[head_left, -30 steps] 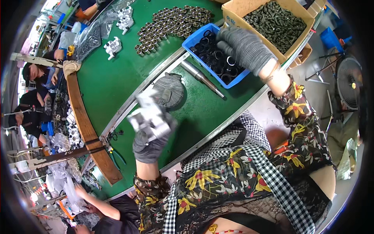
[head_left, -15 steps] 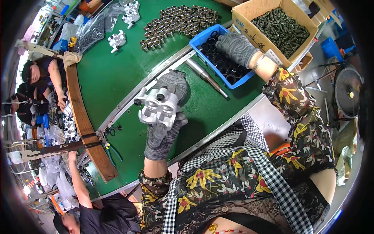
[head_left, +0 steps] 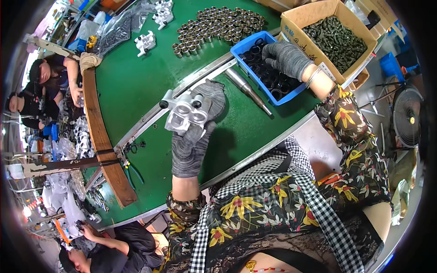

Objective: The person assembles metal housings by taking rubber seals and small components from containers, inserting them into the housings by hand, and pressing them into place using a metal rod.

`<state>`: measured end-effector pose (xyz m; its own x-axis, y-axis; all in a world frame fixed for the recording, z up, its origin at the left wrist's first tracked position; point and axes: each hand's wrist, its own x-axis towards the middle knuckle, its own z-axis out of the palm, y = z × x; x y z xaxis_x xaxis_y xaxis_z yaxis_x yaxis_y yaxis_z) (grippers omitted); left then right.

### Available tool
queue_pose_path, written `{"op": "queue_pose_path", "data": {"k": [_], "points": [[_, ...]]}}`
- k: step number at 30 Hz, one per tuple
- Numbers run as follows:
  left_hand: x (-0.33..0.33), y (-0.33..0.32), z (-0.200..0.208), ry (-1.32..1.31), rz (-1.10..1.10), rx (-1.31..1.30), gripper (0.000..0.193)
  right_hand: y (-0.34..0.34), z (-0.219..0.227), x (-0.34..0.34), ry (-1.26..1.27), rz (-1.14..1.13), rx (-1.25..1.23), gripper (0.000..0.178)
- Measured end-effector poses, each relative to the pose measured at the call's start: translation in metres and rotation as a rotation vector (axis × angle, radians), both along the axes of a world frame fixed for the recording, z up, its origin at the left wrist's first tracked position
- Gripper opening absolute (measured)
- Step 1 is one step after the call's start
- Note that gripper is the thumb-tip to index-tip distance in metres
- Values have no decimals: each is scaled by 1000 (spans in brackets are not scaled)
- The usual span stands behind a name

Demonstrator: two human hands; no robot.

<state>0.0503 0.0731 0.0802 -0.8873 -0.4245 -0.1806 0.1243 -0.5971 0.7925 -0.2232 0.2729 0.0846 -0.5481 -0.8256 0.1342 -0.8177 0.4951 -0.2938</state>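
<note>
My left hand point(head_left: 191, 152), in a grey striped knit glove, grips a silver metal brake caliper body point(head_left: 185, 113) above the green table. Two round bores in the caliper face up towards me. My right hand point(head_left: 287, 59), gloved alike, hovers over the far side of a blue plastic bin point(head_left: 291, 96), its fingers curled together. Whatever those fingertips hold, if anything, is too hidden to make out. Many black rings point(head_left: 268, 75) fill the bin. Beside it lies a stepped metal rod point(head_left: 248, 89) with a narrow threaded-looking end.
Rows of short metal cylinders point(head_left: 218, 28) stand at the back. More silver castings point(head_left: 145, 43) lie to their left. A cardboard box point(head_left: 334, 43) of small dark parts sits beyond the bin. Green-handled pliers point(head_left: 131, 174) rest near a curved wooden bar point(head_left: 98, 132). Co-workers sit at left.
My left hand has tilted the caliper so its bores show differently. My right fingers have curled in over the bin. The whole view has shifted slightly; a co-worker's arm at lower left has pulled back.
</note>
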Motion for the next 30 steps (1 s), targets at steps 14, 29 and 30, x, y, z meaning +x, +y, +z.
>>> {"op": "queue_pose_path", "data": {"k": [14, 29, 30], "points": [[-1, -2, -15, 90, -71, -178, 62, -25, -29, -24, 94, 27, 62, 15], [0, -16, -19, 11, -75, -346, 79, -20, 2, -13, -38, -65, 55, 14], [1, -14, -17, 47, -68, -200, 80, -22, 3, -12, -75, -115, 65, 15]]}}
